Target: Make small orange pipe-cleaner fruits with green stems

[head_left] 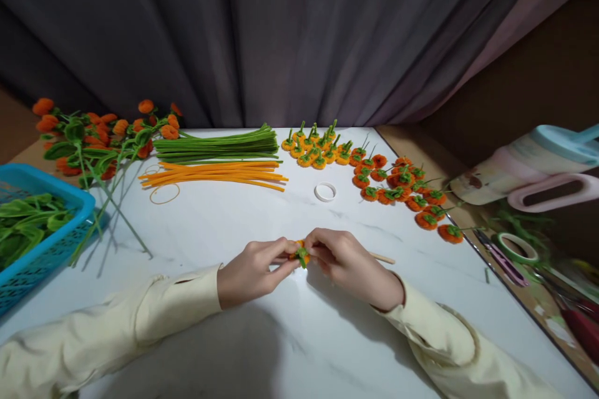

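Observation:
Between my two hands is a small orange pipe-cleaner pumpkin (301,254) with a green top, held just above the white table. My left hand (257,267) pinches it from the left with thumb and fingers. From the right, my right hand (344,262) has its fingertips closed at the pumpkin's green and orange edge. Part of the pumpkin is hidden behind the fingers. A thin wooden stick (382,258) lies on the table beside my right hand. Beyond the hands sits a white ring of tape (325,192).
Green pipe cleaners (218,145) and orange pipe cleaners (215,176) lie at the back. Yellow pumpkins (318,153) and dark orange pumpkins (397,184) stand right of them. A blue basket (51,243) and stemmed orange flowers (103,137) are left; a tumbler (510,168) and craft knife (503,262) right.

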Demonstrator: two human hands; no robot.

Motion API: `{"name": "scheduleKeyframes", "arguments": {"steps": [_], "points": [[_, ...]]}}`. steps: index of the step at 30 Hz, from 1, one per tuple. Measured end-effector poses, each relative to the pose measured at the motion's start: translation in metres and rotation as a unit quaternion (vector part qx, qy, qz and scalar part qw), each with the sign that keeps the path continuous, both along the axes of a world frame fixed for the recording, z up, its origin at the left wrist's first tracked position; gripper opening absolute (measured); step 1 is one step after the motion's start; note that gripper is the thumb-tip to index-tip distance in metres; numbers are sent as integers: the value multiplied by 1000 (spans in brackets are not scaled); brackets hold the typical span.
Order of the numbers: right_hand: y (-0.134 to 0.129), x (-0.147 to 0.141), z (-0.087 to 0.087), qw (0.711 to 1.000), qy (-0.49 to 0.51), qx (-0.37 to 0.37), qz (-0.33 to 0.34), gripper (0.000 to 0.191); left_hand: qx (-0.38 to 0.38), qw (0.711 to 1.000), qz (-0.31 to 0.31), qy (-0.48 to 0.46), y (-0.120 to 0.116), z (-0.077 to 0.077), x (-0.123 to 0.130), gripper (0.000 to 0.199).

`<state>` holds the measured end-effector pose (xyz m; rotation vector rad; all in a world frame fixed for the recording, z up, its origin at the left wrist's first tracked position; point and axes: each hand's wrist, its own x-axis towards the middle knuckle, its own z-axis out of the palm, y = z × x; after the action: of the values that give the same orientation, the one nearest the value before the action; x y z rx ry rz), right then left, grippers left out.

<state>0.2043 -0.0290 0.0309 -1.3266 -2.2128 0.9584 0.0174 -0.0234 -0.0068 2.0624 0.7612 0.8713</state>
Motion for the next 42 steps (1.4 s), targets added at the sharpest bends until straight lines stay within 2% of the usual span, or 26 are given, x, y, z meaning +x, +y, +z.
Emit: {"name": "scheduleKeyframes", "arguments": {"steps": [3,6,9,12,15,18,21,23,27,33,35,40,42], "points": [[-1,-2,1,997,-70,30,22,30,65,998,-10,14,0,-1,0,9],[-1,-6,9,982,-177,33,58,33,117,993,-18,26,0,-3,-1,9],[2,-8,15,971,-219,19,91,33,109,993,-20,32,0,-4,-1,8],[3,-5,11,982,-164,30,86,31,45,999,-3,19,-1,-4,0,8],[-2,-2,2,994,-86,53,35,24,13,1000,11,13,-1,-4,0,10],[-13,2,-2,997,-24,76,-12,14,50,998,27,34,-1,-3,0,10],[-25,4,-4,997,11,76,-24,11,110,991,45,60,0,-3,-1,9],[-31,5,-5,997,16,68,-20,12,122,989,47,72,-1,-2,-1,10],[-34,5,-12,998,19,58,0,14,98,991,34,88,-3,-1,-1,10],[-32,7,-20,995,17,88,52,22,69,993,-29,91,1,-2,0,23],[-32,8,-22,993,2,98,64,26,71,993,-47,84,3,-4,0,22],[-31,10,-21,993,-19,99,60,23,60,995,-40,73,4,-4,0,18],[-31,11,-21,992,-15,104,63,23,23,997,-34,64,5,-2,1,16]]}}
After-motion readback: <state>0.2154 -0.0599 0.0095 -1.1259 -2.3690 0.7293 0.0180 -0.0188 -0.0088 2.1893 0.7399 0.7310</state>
